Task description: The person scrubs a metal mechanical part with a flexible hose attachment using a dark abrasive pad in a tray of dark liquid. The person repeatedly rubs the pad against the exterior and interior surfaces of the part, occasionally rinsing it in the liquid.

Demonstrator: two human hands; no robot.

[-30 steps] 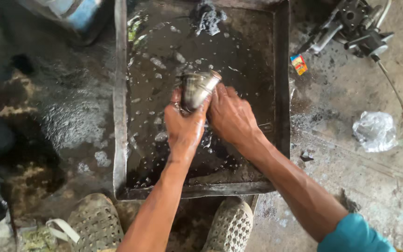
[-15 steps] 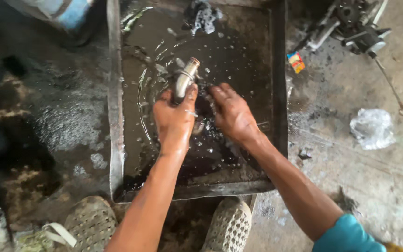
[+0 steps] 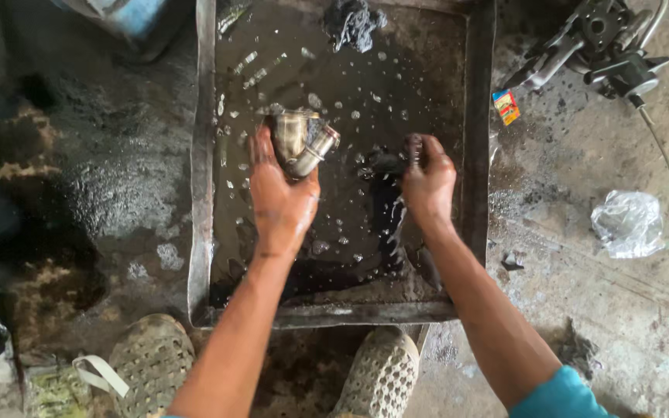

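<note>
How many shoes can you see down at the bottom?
2. One perforated shoe sits on the wet floor below the metal tray's left corner. The other shoe is below the tray's lower edge, between the person's arms. No others show.

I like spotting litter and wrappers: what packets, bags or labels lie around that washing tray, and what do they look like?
Small packet: floor right of the tray, rectangular, red, yellow and blue.
Plastic bag: floor far right, crumpled, clear-whitish.
Flattened wrapper: bottom left by a sandal, greenish, dirty.
</note>
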